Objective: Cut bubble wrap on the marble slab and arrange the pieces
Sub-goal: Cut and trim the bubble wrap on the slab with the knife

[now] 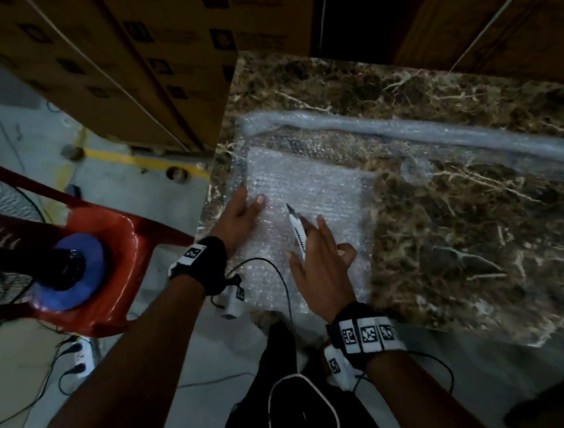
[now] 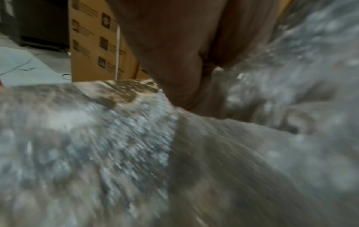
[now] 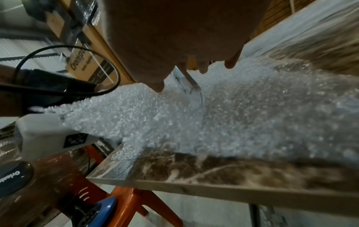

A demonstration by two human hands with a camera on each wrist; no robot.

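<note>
Two hands: left hand [image 1: 241, 210] flat on bubble wrap [image 1: 309, 191], right hand [image 1: 321, 261] gripping cutter [image 1: 296, 228].

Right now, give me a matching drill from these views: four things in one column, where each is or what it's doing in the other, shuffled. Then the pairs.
Things:
1. left hand
2. right hand
3. bubble wrap roll
4. red chair

Places or states:
A. lies along the far side of the marble slab
B. stands on the floor left of the slab, with a fan on it
C. lies flat on the bubble wrap sheet near its left edge
D. holds the box cutter, blade pointing away over the sheet

Pairs: 1-C, 2-D, 3-A, 4-B
</note>
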